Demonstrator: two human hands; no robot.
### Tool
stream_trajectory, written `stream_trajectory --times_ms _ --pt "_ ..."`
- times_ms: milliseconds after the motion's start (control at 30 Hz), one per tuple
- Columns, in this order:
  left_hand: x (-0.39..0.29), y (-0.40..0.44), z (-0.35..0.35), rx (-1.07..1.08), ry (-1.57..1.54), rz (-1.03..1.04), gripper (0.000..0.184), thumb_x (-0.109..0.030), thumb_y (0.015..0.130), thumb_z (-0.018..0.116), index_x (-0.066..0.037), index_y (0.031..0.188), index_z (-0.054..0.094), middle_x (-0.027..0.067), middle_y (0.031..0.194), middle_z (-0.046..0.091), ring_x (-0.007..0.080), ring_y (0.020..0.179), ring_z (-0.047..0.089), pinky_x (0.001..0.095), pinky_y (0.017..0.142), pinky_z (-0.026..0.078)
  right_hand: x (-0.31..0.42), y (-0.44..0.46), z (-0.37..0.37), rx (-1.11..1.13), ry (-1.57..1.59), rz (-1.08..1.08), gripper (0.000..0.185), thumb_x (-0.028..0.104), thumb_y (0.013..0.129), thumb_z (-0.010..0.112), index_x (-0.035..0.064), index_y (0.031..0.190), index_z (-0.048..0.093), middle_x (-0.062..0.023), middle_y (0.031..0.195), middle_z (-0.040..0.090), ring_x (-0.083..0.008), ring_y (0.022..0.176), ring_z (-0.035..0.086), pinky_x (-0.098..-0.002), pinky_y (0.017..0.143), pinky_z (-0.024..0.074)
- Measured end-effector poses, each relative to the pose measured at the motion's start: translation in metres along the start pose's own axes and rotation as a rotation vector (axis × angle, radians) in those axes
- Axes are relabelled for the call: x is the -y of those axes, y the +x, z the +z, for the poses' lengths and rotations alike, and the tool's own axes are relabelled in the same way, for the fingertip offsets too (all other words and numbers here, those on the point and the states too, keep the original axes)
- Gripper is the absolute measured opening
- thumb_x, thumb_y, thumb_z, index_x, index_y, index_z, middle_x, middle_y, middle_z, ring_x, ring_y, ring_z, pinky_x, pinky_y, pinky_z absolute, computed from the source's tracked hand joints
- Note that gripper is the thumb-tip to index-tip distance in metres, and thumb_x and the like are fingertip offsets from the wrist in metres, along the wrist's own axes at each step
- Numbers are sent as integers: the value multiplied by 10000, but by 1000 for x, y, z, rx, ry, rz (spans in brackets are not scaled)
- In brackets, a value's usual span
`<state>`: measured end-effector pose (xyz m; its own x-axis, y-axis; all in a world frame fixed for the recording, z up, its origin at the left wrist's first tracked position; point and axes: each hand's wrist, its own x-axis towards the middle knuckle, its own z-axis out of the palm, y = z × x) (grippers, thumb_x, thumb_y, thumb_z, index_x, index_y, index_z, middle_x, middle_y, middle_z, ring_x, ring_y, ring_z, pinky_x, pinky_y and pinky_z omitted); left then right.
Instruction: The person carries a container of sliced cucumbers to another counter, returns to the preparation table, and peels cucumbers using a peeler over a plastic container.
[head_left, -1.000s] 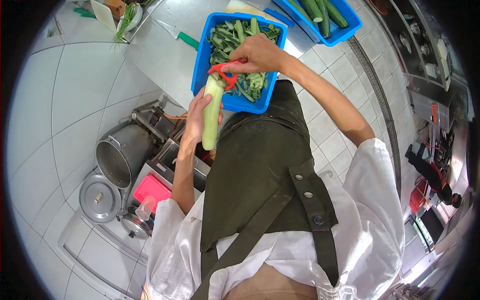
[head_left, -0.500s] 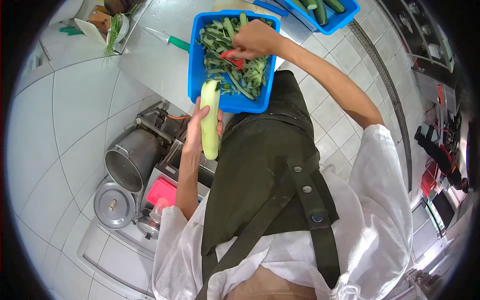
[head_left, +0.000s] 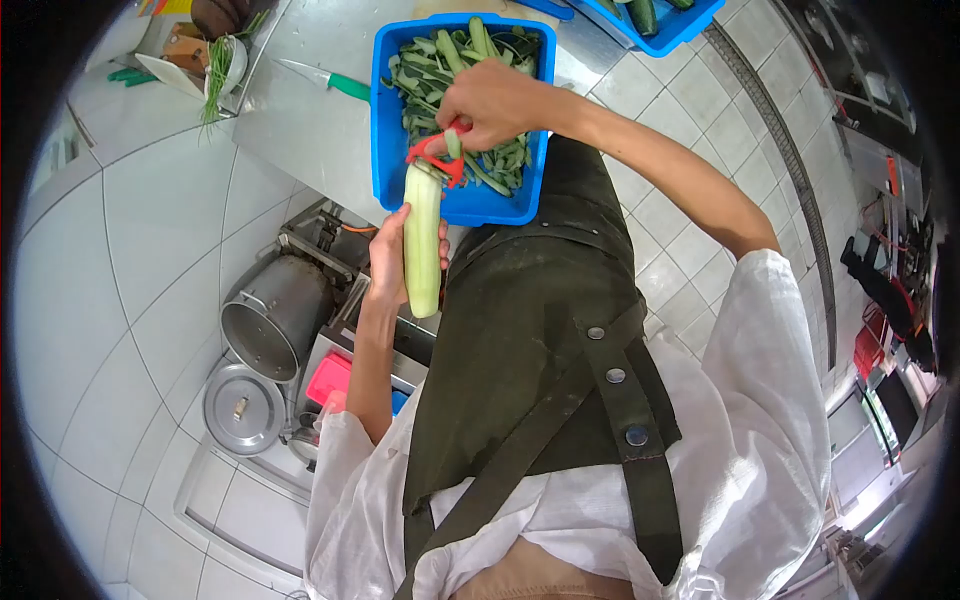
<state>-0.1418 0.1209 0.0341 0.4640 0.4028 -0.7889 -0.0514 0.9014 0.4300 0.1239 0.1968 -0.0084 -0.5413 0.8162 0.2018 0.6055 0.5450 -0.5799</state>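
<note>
My left hand (head_left: 388, 252) is closed around a mostly peeled, pale green cucumber (head_left: 424, 250), held upright below the near edge of a blue tub (head_left: 384, 170). My right hand (head_left: 490, 105) grips a red peeler (head_left: 440, 165), whose blade end lies at the top of the cucumber. A strip of peel hangs at the peeler. Inside the tub is a heap of dark and pale green peelings (head_left: 420, 80), partly hidden by my right hand.
A green-handled knife (head_left: 345, 86) lies on the metal counter (head_left: 290, 120) left of the tub. At the top right, another blue tub (head_left: 675, 38) holds whole cucumbers (head_left: 642, 16). A bowl of chives (head_left: 225, 75) stands top left. Below the counter are a large pot (head_left: 265, 325) and a lid (head_left: 243, 408).
My right hand has moved down and left, bringing the peeler from over the peelings onto the cucumber's top end. The cucumber has stayed in my left hand.
</note>
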Motion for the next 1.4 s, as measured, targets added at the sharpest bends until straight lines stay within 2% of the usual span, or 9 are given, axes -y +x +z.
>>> stream_trajectory --times_ms 167,233,467,567,633,800,933,1100,1400 --pt "-6 4 -5 105 -51 -105 454 -474 1013 445 -81 1231 508 55 773 486 145 594 485 279 510 425 -37 -4 5 -19 -357 -51 541 499 893 636 69 566 622 -57 452 501 -281 460 545 -372 450 409" --pt "-2 3 -2 100 -103 -165 440 -484 1014 448 -95 1214 498 52 759 467 138 583 464 268 500 402 -17 -4 -8 53 -128 135 564 540 866 630 60 571 642 -90 486 550 -297 496 588 -396 479 443" --pt "0 9 -3 -14 -130 -134 448 -504 1023 445 -101 1219 455 53 792 445 106 559 417 228 474 377 -13 -6 5 -33 -38 14 524 530 875 653 87 599 697 -63 458 517 -295 448 529 -373 432 373" --pt "0 3 -6 40 -189 -172 418 -480 1002 502 -124 1216 456 64 815 488 139 582 454 260 507 402 -3 -6 -8 54 -176 107 515 535 876 655 94 616 712 -76 472 539 -302 455 541 -375 436 378" --pt "-4 2 6 -149 -30 -111 434 -461 987 540 -99 1212 460 66 820 496 152 603 490 297 521 446 6 -5 -13 -11 113 51 609 583 876 610 74 543 634 -93 475 527 -311 468 568 -403 472 451" --pt "-3 8 6 -182 50 -54 474 -462 985 537 -57 1227 493 80 862 551 189 686 580 351 605 530 -22 -6 -4 9 -201 83 599 580 883 616 81 554 650 -89 459 515 -309 465 560 -384 449 400" --pt "-5 3 -1 -33 35 -66 527 -507 999 480 -61 1280 495 75 850 551 186 661 560 340 599 500 12 -8 -14 -2 149 81 605 577 904 585 73 578 661 -88 474 531 -309 469 563 -398 440 396" --pt "-11 4 2 119 -52 -83 493 -510 1002 472 -90 1260 482 43 793 469 145 582 441 275 541 373 -14 -8 1 29 -184 -2 486 498 899 624 90 648 707 -88 484 537 -303 482 570 -379 454 410" --pt "1 0 -13 263 -403 -171 406 -323 1010 497 -83 1323 403 51 877 439 99 586 436 236 505 403 -24 -10 -2 7 -105 15 452 463 863 633 88 614 671 -106 507 555 -309 507 593 -398 462 437"
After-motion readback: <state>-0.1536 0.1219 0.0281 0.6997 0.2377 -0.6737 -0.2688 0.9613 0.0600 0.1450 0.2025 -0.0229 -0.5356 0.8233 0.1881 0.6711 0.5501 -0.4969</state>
